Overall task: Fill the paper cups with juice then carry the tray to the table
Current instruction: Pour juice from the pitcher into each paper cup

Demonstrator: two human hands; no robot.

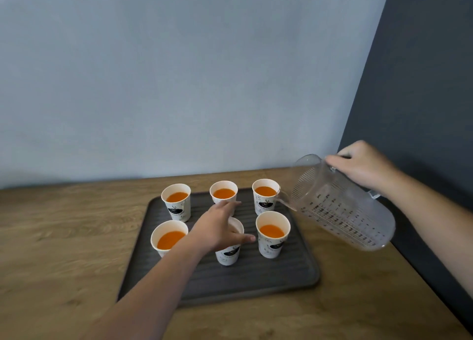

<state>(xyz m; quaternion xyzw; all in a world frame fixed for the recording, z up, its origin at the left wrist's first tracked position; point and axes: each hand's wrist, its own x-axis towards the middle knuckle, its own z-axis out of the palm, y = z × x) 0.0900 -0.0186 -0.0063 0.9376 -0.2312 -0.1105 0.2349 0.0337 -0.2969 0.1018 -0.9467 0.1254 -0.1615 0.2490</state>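
Several white paper cups stand in two rows on a dark ribbed tray (256, 283). Orange juice shows in the back row cups (223, 193) and in the front left cup (169, 238) and front right cup (272, 233). My left hand (217, 227) hovers over the front middle cup (228, 254), fingers spread, hiding its inside. My right hand (363, 165) grips the handle of a clear measuring jug (340, 209), tilted with its spout at the back right cup (265, 195). The jug looks empty.
The tray lies on a wooden counter (64, 237) against a pale blue wall. A dark wall (422, 96) closes the right side, close behind the jug. The counter's right edge runs diagonally at lower right.
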